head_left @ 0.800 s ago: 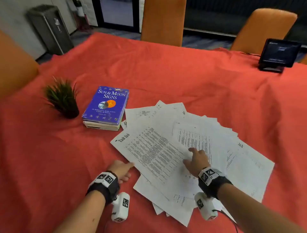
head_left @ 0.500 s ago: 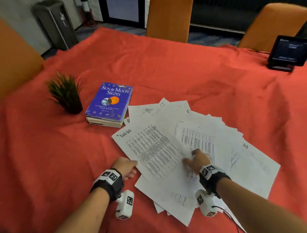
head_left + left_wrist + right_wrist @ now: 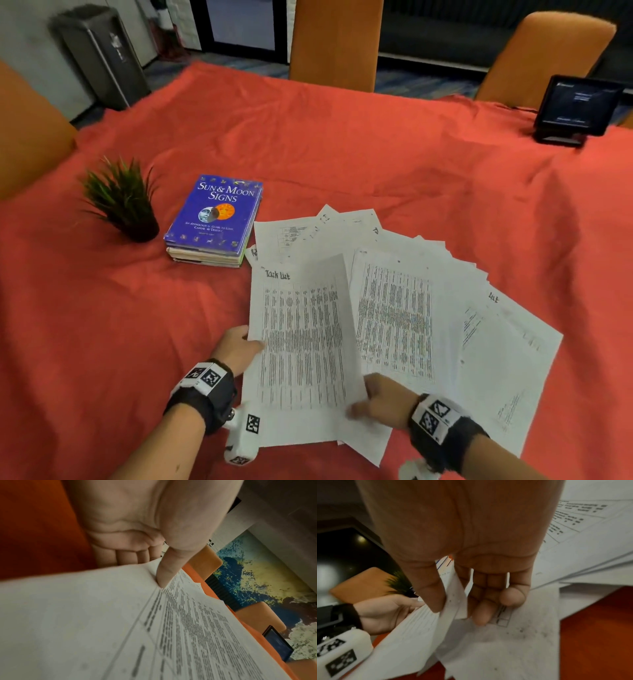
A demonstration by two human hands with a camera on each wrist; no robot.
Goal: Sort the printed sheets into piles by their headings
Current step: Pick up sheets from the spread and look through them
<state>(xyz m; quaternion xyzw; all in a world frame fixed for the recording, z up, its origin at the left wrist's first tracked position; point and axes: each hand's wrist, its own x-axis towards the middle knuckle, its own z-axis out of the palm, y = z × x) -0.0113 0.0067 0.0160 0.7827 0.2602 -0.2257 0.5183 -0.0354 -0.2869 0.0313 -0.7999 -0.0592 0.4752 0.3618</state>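
Note:
A printed sheet headed "Task list" (image 3: 301, 342) is raised at a slant above the fanned pile of printed sheets (image 3: 455, 308) on the red tablecloth. My left hand (image 3: 248, 342) pinches its left edge; in the left wrist view the thumb (image 3: 164, 574) lies on top of the sheet (image 3: 171, 628) with the fingers under it. My right hand (image 3: 368, 399) pinches the lower right edge. In the right wrist view its thumb (image 3: 435, 601) and fingers (image 3: 481, 614) hold the paper's edge (image 3: 453, 601). The headings on most of the other sheets are hidden or blurred.
A blue book, "Sun & Moon Signs" (image 3: 215, 216), lies on other books just left of the pile, with a small potted plant (image 3: 123, 205) beyond it. A dark screen on a stand (image 3: 579, 106) sits far right. Orange chairs (image 3: 335, 41) ring the table.
My right hand left the middle of the pile and took the near right edge of the "Task list" sheet. The sheet has turned from slanted to nearly straight and lifted between both hands.

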